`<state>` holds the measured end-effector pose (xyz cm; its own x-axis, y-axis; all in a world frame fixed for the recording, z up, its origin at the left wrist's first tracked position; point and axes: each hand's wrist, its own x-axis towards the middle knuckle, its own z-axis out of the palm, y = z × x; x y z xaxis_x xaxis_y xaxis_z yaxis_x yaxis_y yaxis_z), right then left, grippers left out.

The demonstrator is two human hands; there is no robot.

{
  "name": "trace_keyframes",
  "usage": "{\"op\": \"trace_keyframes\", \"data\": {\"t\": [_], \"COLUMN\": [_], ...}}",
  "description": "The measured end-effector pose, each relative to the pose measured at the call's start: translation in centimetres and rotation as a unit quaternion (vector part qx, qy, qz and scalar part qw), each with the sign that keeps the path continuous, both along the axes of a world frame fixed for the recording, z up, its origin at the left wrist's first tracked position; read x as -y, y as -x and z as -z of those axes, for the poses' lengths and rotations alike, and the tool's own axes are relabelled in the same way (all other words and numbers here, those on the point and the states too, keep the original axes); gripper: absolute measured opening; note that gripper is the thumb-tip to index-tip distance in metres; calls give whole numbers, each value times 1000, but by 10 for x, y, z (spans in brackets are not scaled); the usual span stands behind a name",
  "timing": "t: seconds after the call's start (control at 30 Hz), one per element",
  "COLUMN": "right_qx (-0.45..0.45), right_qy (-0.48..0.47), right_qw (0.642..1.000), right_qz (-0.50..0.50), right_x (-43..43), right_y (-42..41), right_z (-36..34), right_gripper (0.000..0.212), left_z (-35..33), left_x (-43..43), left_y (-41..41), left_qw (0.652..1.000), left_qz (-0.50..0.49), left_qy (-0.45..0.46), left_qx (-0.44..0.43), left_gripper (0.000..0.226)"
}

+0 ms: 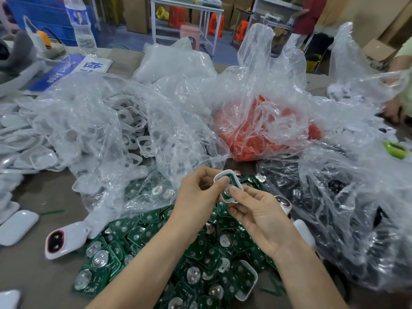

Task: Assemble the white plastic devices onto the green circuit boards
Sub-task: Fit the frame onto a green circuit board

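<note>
You held the white plastic device [223, 174] in the air over the heap of green boards [200, 248] near the table's [40, 275] near edge. Your left hand [198, 195] pinched its far end and your right hand [263, 217] pinched its near end, a fingertip on the green circuit board [233, 182] lying inside it. Its long axis ran far-left to near-right, with the open face towards you. To seat the board well, you likely needed even pressure around its edges.
</note>
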<state>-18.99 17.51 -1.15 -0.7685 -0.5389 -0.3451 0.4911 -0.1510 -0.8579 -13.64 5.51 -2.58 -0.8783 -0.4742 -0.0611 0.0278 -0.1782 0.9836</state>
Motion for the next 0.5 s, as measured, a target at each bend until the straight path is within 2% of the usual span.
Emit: {"op": "trace_keyframes", "data": {"t": [0.1,0.23,0.33,0.5], "right_qx": [22,36,43,33], "right_qy": [20,62,80,67], "right_qw": [1000,997,996,997], "right_qz": [-2,-14,-25,-36], "right_x": [0,-1,-1,-2], "right_y": [-1,-1,-1,1], "right_z": [3,5,5,6], "right_gripper": [32,19,21,22], "left_z": [0,0,0,1], "left_x": [-1,-1,-1,-2], "left_y": [1,1,0,1], "left_qw": [1000,1000,1000,999], "left_qz": [-5,-6,1,-16], "left_qy": [-7,1,6,32], "left_qx": [8,4,-5,-1], "left_gripper": [4,2,4,7]}}
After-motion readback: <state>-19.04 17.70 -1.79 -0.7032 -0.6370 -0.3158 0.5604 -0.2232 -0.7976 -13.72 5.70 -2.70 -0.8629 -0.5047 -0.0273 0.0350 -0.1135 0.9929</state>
